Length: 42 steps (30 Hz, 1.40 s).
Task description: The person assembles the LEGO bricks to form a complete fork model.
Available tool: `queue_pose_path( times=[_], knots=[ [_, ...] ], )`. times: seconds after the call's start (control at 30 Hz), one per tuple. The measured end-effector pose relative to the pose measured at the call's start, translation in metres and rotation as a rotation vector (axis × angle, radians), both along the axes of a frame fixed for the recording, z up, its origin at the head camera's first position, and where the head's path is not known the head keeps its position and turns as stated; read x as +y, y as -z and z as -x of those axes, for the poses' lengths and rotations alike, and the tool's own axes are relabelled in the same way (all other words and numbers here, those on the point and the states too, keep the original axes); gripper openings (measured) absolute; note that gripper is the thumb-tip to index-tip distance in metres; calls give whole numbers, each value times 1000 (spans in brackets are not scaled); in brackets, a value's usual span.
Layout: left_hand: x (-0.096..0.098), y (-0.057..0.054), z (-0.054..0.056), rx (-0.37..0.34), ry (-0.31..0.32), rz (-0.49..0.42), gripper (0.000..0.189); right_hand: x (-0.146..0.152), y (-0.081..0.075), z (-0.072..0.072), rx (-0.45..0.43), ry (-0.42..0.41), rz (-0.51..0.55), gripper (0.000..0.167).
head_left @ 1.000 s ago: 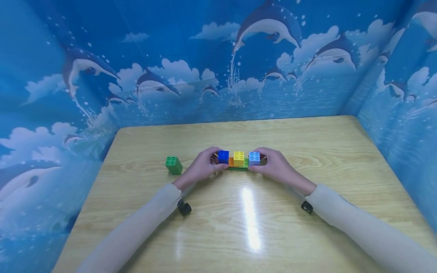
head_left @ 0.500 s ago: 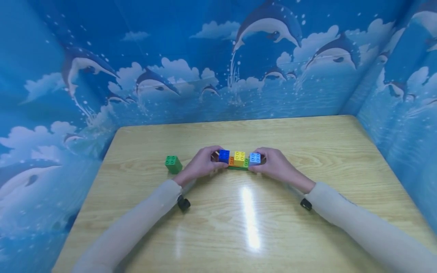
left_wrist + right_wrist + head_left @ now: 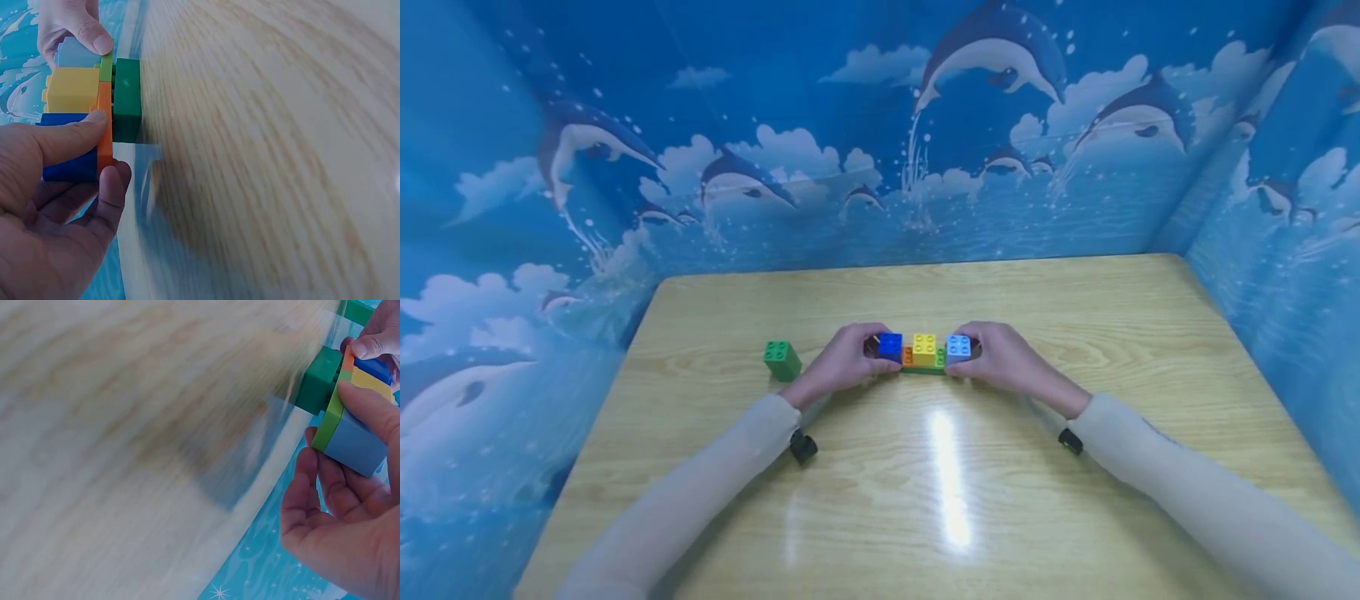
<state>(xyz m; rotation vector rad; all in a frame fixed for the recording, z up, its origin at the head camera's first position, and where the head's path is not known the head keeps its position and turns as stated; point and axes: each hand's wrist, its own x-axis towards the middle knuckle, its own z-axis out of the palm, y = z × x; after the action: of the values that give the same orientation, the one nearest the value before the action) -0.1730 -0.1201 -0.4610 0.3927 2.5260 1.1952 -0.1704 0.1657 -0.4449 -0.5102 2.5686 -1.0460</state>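
Observation:
A small toy-brick build stands mid-table. Its base is a dark green brick (image 3: 128,100), topped by a thin orange brick (image 3: 105,137) and a thin light green brick (image 3: 328,422) laid end to end. Above these sit a dark blue brick (image 3: 891,347) at the left, a yellow brick (image 3: 924,350) in the middle and a light blue brick (image 3: 958,348) at the right. My left hand (image 3: 844,360) pinches the left end, thumb across the blue and orange bricks. Gripping the right end, my right hand (image 3: 1003,357) has its thumb at the light green brick's edge.
Left of the build, a separate green brick (image 3: 783,362) stands upright near the left wrist. The wooden table (image 3: 880,500) meets a blue dolphin-print curtain (image 3: 820,192) at its back and sides. Both forearms reach in from the front.
The build and both hands have shifted only very slightly, a touch right and then back left. Both grips stay the same, and the separate green brick stands where it was.

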Motion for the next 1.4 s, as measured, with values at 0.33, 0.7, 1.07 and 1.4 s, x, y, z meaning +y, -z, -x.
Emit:
queue_pose_path(
  times=[0.33,0.7,1.07,1.4],
  knots=[
    [-2,1,0,-16,21,49,36,-5,-2,3,15,-48,-56,44],
    [5,1,3,29,102,-85,48,-8,-8,-1,43,-69,78,54],
    [7,-2,4,10,79,-194,37,-12,-6,0,30,-42,198,37],
    [10,-2,4,21,85,-219,26,-12,-8,0,6,-19,202,28]
  ],
)
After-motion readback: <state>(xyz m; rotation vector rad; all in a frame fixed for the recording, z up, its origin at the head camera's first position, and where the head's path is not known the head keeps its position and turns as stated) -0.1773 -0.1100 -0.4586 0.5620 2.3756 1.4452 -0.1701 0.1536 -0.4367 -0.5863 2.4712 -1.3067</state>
